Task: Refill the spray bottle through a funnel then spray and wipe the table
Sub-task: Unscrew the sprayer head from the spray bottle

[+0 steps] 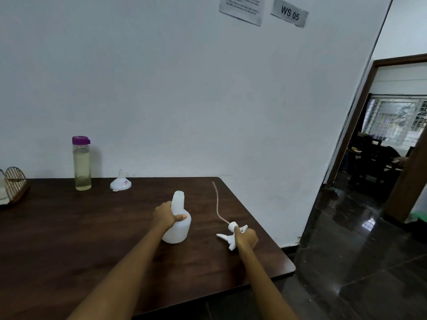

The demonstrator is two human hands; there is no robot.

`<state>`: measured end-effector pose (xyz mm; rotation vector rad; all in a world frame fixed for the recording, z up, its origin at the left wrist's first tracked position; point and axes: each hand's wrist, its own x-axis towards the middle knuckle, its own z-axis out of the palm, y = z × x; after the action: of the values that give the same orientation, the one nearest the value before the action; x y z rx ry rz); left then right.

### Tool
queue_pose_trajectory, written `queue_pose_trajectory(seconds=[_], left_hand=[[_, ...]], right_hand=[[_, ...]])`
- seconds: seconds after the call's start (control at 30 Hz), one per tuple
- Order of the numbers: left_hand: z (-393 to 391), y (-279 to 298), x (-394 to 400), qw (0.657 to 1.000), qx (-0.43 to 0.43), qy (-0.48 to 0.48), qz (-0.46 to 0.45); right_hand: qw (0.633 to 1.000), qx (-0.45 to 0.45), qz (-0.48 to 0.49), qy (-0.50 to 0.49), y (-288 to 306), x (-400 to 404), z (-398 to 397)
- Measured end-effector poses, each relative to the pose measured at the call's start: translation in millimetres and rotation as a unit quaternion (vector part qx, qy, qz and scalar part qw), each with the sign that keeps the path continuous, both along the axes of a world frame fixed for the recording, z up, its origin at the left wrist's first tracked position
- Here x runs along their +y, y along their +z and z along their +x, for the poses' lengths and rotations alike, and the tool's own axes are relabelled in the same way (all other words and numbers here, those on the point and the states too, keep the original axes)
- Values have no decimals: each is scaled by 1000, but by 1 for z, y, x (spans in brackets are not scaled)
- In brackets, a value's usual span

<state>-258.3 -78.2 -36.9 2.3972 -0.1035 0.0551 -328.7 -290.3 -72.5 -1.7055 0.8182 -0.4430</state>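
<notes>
A white spray bottle stands upright on the dark wooden table, its neck uncapped. My left hand grips it around the neck and shoulder. The white trigger spray head lies on the table to the right, its thin dip tube trailing toward the wall. My right hand is closed on the spray head. A white funnel sits upside down near the wall. Left of it stands a clear bottle with a purple cap, holding pale yellowish liquid.
A wire basket sits at the table's far left edge. The table's right corner ends near a glossy dark floor. A doorway opens at the right. Paper signs hang on the wall.
</notes>
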Motion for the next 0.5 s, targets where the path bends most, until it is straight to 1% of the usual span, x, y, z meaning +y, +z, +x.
queue_pose_trajectory(seconds=[0.13,0.2,0.27,0.37,0.5], left_hand=[[4,-2,-5,1000,-11,-2,-3],[4,-2,-7,1000,-13,-4,-4],[3,-1,-8,1000,-11,-7,-8],[-2,1,-7,1000,-2,-21,-11],[-19,-1,-3,999,19,-41,-13]], right_hand=[[990,82,-112,-8,-6,-7,0],[976,124,-180,-11,-6,-9,0],[961,145,-235,-14,-5,-8,0],[953,129,-272,-8,1,-3,1],[952,65,-300,0,21,9,5]])
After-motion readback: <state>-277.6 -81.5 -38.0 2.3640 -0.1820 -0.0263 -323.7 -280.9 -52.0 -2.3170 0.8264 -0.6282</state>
